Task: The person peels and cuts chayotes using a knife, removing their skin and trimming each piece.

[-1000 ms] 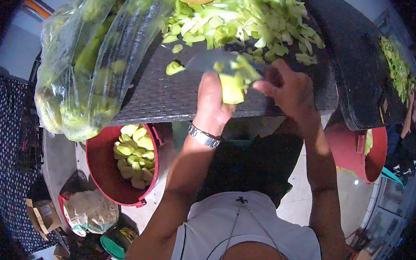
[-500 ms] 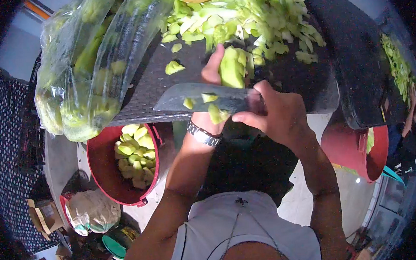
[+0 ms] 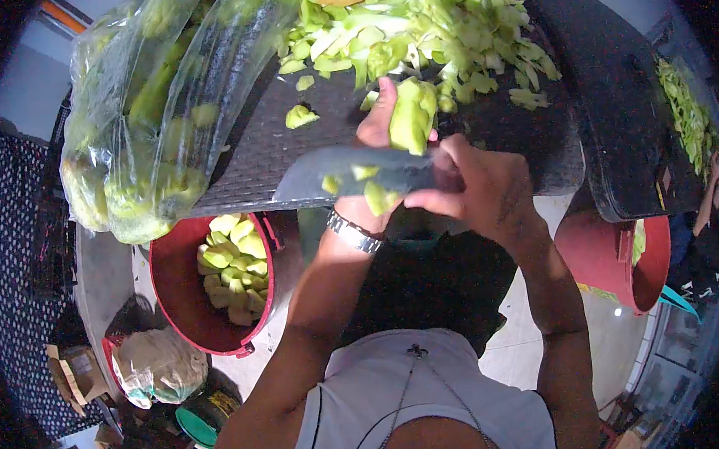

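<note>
My left hand (image 3: 379,126) holds a partly peeled, pale-green fruit (image 3: 412,118), its thumb up along the fruit's left side. The exact kind of fruit is not certain. In my right hand (image 3: 483,185) is a broad-bladed knife (image 3: 308,177), its blade pointing left across my left palm and wrist, just below the fruit. Small green scraps (image 3: 365,172) stick to the blade. The handle is mostly hidden by my fingers. A pile of green peelings (image 3: 431,34) lies on the dark woven tabletop (image 3: 250,161) beyond my hands.
A clear plastic bag (image 3: 139,130) of green fruit sits at the table's left. Below stands a red bucket (image 3: 160,292) holding pale peeled pieces (image 3: 236,267). At right are another red bucket (image 3: 593,253), more peelings (image 3: 686,118) and a person's arm (image 3: 709,194).
The fruit and my left thumb have shifted slightly right, and the fruit is tilted a little more. The knife blade has moved slightly right, with the scraps still on it.
</note>
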Action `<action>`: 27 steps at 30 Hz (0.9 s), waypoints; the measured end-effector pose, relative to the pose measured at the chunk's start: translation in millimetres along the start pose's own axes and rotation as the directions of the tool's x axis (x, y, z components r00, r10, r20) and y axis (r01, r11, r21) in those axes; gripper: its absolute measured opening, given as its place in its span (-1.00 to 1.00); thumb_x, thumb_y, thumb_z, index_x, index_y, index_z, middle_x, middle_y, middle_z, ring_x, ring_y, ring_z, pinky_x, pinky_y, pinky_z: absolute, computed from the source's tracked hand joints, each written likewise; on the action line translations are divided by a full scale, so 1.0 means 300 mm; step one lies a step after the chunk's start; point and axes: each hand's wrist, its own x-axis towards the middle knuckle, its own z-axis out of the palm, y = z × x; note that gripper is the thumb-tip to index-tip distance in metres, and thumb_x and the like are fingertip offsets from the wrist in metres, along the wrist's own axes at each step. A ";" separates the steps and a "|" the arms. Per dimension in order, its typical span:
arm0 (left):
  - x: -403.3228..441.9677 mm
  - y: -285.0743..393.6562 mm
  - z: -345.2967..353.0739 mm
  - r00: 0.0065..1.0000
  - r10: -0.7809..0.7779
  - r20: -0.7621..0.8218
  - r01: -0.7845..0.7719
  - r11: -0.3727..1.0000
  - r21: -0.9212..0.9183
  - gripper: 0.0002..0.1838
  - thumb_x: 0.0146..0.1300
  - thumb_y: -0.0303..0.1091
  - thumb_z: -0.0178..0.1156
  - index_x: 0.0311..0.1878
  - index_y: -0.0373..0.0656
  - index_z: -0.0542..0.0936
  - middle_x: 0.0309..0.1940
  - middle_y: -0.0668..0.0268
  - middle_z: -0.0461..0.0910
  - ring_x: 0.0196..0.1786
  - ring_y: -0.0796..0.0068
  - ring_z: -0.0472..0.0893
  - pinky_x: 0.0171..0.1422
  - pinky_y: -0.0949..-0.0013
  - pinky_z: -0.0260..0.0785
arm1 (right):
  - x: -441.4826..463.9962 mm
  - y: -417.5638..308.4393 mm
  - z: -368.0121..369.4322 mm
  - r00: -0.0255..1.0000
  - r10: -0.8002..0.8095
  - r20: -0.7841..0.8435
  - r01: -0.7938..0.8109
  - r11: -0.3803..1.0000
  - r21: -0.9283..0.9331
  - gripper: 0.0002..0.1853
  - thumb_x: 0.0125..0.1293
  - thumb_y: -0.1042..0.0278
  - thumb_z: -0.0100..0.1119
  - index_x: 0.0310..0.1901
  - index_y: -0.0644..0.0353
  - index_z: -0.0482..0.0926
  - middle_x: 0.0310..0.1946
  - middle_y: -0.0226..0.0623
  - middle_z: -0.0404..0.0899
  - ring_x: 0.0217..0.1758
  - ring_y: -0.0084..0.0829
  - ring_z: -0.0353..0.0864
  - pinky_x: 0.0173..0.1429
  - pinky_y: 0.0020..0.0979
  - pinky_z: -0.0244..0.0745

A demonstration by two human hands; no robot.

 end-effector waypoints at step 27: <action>-0.063 0.016 0.022 1.000 -0.006 -0.029 0.005 0.999 -0.044 -0.48 0.58 0.15 -0.05 0.06 -0.18 0.56 -0.19 0.24 0.68 -0.37 0.33 0.66 -0.38 0.33 0.53 | 0.071 0.180 -0.048 0.977 0.181 -0.115 -0.179 0.984 0.020 -0.46 0.25 -0.24 0.38 -0.16 0.17 0.58 -0.49 -0.22 0.66 -0.41 -0.17 0.73 -0.28 -0.23 0.53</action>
